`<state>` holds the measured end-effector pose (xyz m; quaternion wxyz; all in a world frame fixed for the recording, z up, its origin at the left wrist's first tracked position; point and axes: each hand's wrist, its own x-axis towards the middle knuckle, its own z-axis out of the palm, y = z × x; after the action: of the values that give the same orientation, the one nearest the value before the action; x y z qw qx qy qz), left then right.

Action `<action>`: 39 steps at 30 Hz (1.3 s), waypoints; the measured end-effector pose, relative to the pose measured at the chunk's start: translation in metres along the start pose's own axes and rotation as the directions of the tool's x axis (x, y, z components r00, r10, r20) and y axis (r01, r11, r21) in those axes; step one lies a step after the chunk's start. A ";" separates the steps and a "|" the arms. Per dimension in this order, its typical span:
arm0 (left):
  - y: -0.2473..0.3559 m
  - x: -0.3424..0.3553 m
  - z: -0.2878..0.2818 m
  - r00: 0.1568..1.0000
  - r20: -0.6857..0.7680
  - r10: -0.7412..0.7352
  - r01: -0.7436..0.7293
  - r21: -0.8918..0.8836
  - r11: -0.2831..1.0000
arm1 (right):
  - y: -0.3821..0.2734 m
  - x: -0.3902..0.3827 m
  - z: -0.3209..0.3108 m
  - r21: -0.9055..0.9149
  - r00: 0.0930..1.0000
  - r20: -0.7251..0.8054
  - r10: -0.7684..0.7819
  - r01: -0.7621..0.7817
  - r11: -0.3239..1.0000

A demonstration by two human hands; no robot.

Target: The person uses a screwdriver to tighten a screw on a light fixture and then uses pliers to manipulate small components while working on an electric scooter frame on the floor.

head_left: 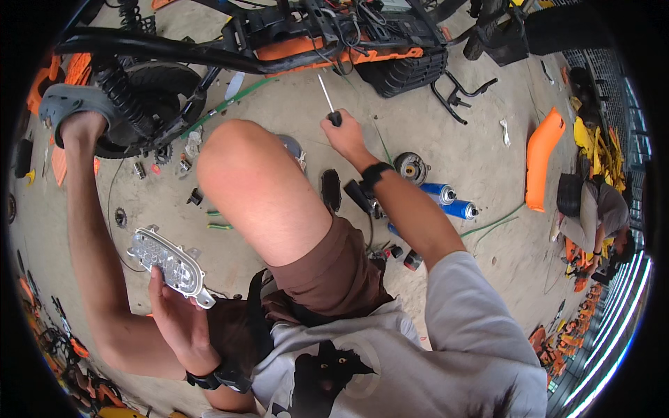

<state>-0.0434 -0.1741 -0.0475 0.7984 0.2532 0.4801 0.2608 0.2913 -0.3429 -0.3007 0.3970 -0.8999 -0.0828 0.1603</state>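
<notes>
My left hand grips a clear-lensed lamp unit by its lower end, with one finger along its face. The lamp is tilted above the floor, beside my bent knee, and its mounting tabs show at the edges. Farther forward, my right hand is closed around a screwdriver with a black handle. Its thin metal shaft points up and away, toward the orange lower rail of a stripped motorbike frame. I cannot tell whether the tip touches anything.
Blue spray cans and a round metal part lie right of my knee. Green-handled pliers and small parts lie left of it. An orange panel stands farther right, near another person. The bike's wheel is beside my clog.
</notes>
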 end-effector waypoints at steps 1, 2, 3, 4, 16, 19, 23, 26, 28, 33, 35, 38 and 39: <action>0.002 -0.003 0.002 1.000 -0.014 0.000 0.000 -0.016 1.000 | -0.002 -0.005 -0.011 0.036 0.999 0.050 -0.011 0.009 0.999; 0.001 -0.007 0.016 0.989 -0.151 -0.001 -0.003 -0.025 1.000 | -0.002 -0.008 -0.023 0.070 0.995 0.099 -0.023 0.016 0.997; 0.002 -0.006 0.007 0.997 0.041 -0.062 0.065 -0.064 0.996 | -0.002 -0.007 -0.036 0.103 0.988 0.148 -0.036 0.021 0.994; 0.006 -0.003 -0.007 0.965 0.234 -0.114 0.138 -0.088 0.986 | -0.008 -0.006 -0.056 0.071 0.980 0.185 -0.073 0.061 0.996; 0.010 -0.007 -0.012 0.975 0.122 -0.185 0.210 -0.243 0.947 | -0.221 0.052 -0.135 -0.736 0.825 0.455 -0.334 0.560 0.380; 0.012 -0.010 -0.020 0.976 0.168 -0.140 0.183 -0.280 0.942 | -0.231 0.070 -0.112 -0.768 0.775 0.491 -0.399 0.601 0.222; 0.007 -0.004 -0.031 0.980 0.096 -0.174 0.195 -0.291 0.937 | -0.233 0.089 -0.091 -0.762 0.731 0.596 -0.331 0.645 0.052; 0.009 -0.003 -0.033 0.981 0.092 -0.173 0.192 -0.264 0.945 | -0.205 0.096 -0.079 -0.722 0.632 0.629 -0.452 0.691 -0.039; 0.008 -0.004 -0.039 0.982 0.077 -0.173 0.187 -0.244 0.952 | -0.189 0.096 -0.072 -0.723 0.596 0.627 -0.502 0.685 -0.089; 0.003 -0.001 -0.046 0.975 0.067 -0.212 0.221 -0.208 0.953 | -0.168 0.101 -0.062 -0.742 0.586 0.599 -0.545 0.662 -0.103; 0.004 0.000 -0.046 0.975 0.078 -0.210 0.222 -0.198 0.955 | -0.172 0.105 -0.060 -0.730 0.574 0.593 -0.564 0.679 -0.077; 0.006 0.000 -0.043 0.970 0.082 -0.227 0.239 -0.194 0.951 | -0.181 0.111 -0.063 -0.713 0.625 0.580 -0.523 0.700 0.045; 0.008 0.000 -0.041 0.969 0.077 -0.233 0.244 -0.198 0.949 | -0.184 0.113 -0.067 -0.701 0.638 0.579 -0.507 0.708 0.090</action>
<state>-0.0819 -0.1617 -0.0591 0.8582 0.1162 0.4566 0.2037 0.4168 -0.2340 -0.1471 -0.1294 -0.8206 -0.5566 -0.0064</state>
